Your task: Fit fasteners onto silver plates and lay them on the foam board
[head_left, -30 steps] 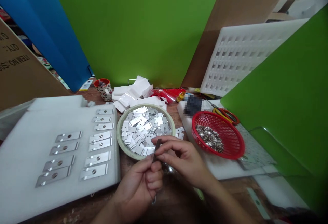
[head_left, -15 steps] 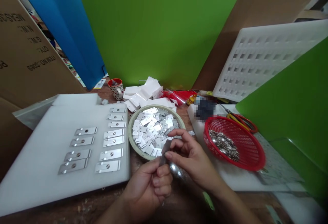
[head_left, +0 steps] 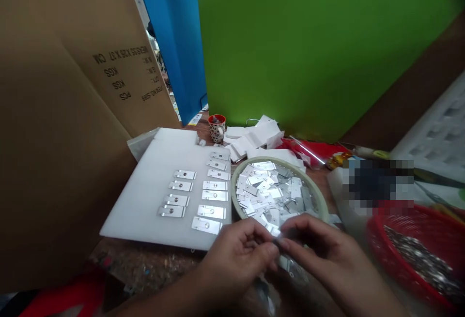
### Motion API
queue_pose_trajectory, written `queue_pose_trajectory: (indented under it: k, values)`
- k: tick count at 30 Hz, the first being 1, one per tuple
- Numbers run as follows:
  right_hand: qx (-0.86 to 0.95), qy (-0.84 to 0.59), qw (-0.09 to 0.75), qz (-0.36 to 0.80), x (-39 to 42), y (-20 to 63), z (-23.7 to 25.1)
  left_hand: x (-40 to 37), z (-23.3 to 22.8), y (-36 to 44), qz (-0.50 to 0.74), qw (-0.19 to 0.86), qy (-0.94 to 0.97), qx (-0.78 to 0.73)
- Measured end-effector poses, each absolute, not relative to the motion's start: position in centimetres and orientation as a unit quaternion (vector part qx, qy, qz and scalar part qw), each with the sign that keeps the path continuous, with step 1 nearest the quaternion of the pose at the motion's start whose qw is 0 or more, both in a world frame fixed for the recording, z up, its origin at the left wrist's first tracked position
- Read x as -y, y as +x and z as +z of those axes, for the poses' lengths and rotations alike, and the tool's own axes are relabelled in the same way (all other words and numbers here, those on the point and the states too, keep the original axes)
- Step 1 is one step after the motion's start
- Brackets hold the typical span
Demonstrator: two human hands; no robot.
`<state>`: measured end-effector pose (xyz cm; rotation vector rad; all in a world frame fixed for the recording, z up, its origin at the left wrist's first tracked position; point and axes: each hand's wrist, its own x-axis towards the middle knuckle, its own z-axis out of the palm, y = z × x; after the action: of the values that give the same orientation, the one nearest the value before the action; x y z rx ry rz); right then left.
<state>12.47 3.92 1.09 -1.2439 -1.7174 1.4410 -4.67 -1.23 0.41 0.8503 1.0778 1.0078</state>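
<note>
Both hands meet just in front of the round bowl (head_left: 238, 181) of small metal plates (head_left: 271, 193). The left hand (head_left: 236, 254) is curled, thumb and fingers pinched together, and the right hand (head_left: 319, 249) pinches toward it from the other side; a small metal piece (head_left: 278, 232) seems caught between the fingertips, though motion blur leaves its shape and the exact grip hard to tell.

The likely risk is a slip — the piece is small and shiny, held only at the fingertips, and dropped here it could fall into the bowl's pile or onto the littered table (head_left: 145, 268), where it would be hard to pick out. The plates' thin edges could also nick a finger.

Left of the bowl lies a white foam board (head_left: 145, 201) with finished strips (head_left: 207, 225) in two columns, the nearest just beside the left hand. A red basket (head_left: 378, 239) of small metal bits sits close by the right wrist. Behind stand a mug (head_left: 217, 128), folded white cards (head_left: 250, 138) and a cardboard box (head_left: 54, 113) — the bowl rim crowds the hands most
</note>
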Motion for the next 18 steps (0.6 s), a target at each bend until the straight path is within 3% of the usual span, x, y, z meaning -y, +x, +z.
queue_pose_trajectory:
  k: [6, 13, 18]
  values:
    - [0.611, -0.414, 0.235, 0.633, -3.1, 9.5, 2.0, 1.0, 1.8, -7.8, 0.383, 0.625, 0.431, -0.527]
    - [0.594, -0.408, 0.257, 0.644, -2.8, 7.9, 1.5, -0.3, 3.9, -12.5, 0.318, 0.593, 0.478, -0.565]
    - [0.593, -0.443, 0.257, 0.621, -3.0, 8.8, 1.6, -5.5, 6.6, -20.2, 0.243, 0.499, 0.533, -0.638]
